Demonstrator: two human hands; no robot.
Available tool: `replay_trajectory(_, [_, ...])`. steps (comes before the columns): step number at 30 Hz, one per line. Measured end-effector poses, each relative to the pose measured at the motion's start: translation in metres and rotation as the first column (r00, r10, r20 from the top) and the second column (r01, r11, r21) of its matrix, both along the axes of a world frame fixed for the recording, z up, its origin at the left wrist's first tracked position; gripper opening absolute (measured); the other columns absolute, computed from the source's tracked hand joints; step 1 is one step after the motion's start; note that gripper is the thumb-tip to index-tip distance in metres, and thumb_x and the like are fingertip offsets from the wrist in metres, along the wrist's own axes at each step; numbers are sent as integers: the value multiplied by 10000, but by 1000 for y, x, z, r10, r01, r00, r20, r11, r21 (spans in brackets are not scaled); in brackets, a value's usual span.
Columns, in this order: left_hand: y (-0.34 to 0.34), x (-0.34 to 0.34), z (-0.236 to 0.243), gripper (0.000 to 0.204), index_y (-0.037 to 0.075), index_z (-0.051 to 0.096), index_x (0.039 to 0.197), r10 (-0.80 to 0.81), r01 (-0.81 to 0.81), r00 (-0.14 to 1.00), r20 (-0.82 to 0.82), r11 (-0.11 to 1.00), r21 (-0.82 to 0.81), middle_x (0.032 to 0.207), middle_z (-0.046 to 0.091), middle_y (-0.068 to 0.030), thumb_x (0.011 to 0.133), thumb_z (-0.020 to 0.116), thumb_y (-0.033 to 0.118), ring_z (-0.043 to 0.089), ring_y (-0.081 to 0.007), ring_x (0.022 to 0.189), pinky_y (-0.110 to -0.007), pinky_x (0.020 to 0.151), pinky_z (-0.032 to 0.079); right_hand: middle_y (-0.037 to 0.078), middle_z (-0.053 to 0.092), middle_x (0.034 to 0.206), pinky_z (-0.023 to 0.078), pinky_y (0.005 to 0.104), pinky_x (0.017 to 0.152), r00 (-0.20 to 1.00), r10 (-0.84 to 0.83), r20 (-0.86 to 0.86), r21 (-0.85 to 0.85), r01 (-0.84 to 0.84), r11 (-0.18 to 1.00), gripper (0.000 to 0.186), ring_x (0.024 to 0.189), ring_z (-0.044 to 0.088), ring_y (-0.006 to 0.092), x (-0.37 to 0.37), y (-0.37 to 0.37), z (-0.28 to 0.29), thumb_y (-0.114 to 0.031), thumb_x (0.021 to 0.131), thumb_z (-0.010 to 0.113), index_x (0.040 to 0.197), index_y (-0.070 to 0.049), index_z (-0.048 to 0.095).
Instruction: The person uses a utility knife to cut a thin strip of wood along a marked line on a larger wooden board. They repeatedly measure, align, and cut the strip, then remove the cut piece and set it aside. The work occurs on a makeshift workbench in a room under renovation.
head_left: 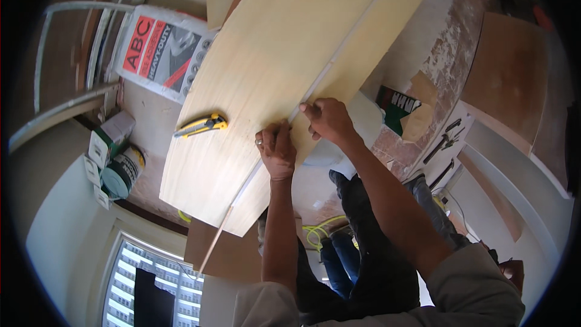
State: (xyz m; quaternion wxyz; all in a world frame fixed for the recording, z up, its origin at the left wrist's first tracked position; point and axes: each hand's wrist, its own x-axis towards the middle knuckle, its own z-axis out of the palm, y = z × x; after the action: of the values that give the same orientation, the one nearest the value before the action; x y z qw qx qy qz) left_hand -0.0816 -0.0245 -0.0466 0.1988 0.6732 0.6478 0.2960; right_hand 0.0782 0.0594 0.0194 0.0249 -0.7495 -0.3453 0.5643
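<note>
Along pale board [254,66], I see thin strip [345,43] laid lengthwise, near end overhanging. Left hand [278,150] and right hand [328,121] just apart, fingers at strip; pinching or pressing, can't tell. Strip looks placed, overhang untrimmed; yellow knife [201,125] unused on board.

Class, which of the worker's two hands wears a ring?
The left hand, the one nearer the yellow cutter: it shows a ring, while none is visible on the right hand.
</note>
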Motion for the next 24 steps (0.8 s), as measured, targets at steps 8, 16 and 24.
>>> replay_trajectory(8, [-6, -5, -3, 291, 104, 764, 1082, 10, -10, 1000, 6, 1000, -15, 1049, 637, -53, 801, 733, 34, 598, -273, 946, -416, 827, 479, 136, 688, 613, 596, 335, 561, 993, -122, -4, -173, 119, 978, 379, 543, 726, 251, -32, 14, 5, -241, 1036, 555, 844, 62, 677])
replay_trajectory(16, [-46, -54, 37, 406, 150, 714, 1217, 44, -73, 986, -158, 981, -182, 1174, 629, -34, 815, 773, 132, 595, -259, 1093, -459, 934, 433, 136, 679, 635, 564, 339, 441, 976, -212, -54, -126, 203, 971, 305, 512, 697, 233, -22, -1, -13, -247, 1065, 524, 951, 11, 641])
replay_trajectory(24, [-127, -116, 42, 343, 134, 730, 1120, 230, -265, 958, -172, 940, -214, 1086, 616, -44, 793, 733, 27, 580, -284, 1015, -461, 872, 465, 107, 690, 690, 585, 353, 475, 985, -169, -41, -149, 161, 976, 349, 531, 690, 218, -24, -4, -13, -362, 1068, 547, 877, -70, 570])
